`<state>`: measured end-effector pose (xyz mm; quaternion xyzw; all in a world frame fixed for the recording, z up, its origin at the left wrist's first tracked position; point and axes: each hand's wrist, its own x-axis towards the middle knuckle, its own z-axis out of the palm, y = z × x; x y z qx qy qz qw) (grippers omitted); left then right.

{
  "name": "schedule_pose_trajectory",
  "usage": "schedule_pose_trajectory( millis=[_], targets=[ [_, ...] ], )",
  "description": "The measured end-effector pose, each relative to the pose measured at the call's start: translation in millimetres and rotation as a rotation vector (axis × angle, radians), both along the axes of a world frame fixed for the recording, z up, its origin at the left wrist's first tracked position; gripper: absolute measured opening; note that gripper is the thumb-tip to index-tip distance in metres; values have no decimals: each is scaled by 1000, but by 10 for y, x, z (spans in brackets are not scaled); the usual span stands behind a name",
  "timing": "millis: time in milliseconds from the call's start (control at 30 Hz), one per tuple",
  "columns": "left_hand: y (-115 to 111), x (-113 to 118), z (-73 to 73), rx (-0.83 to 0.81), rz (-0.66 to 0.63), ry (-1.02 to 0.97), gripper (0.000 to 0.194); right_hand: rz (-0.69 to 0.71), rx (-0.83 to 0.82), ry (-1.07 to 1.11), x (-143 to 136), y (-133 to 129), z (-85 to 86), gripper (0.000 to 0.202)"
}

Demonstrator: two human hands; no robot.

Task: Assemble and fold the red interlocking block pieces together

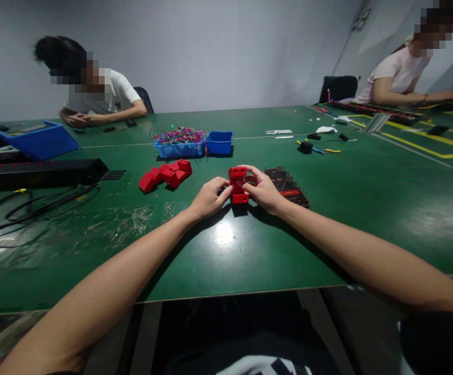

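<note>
Between my two hands, a red block piece with small round holes (239, 186) is held just over the green table (226, 265). My left hand (211, 197) pinches its left side with thumb and fingers. From the right, my right hand (263, 191) grips it, the thumb on the near face and the fingers around the far edge. The piece looks stepped, but fingers cover part of it. Several more red blocks (167, 174) lie in a loose group to the left. A phone with a lit screen (286, 186) rests flat beside my right hand.
Behind the blocks stand a blue bin of coloured wires (179, 148) and a smaller blue bin (220, 142). Black cables (34, 211) and a long black housing (42, 173) occupy the left. Pliers (323, 150) lie at right. Two people sit across the table.
</note>
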<state>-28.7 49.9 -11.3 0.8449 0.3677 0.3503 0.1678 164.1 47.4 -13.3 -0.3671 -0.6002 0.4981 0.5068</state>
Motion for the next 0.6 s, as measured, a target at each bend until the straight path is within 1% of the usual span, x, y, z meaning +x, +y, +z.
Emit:
schedule_pose_trajectory(
  millis=[267, 600],
  targets=[
    [27, 4, -33, 13, 40, 10, 28, 8, 3, -22, -37, -30, 21, 43],
    [25, 10, -14, 10, 58, 2, 27, 29, -24, -28, -41, 15, -11, 45]
  ],
)
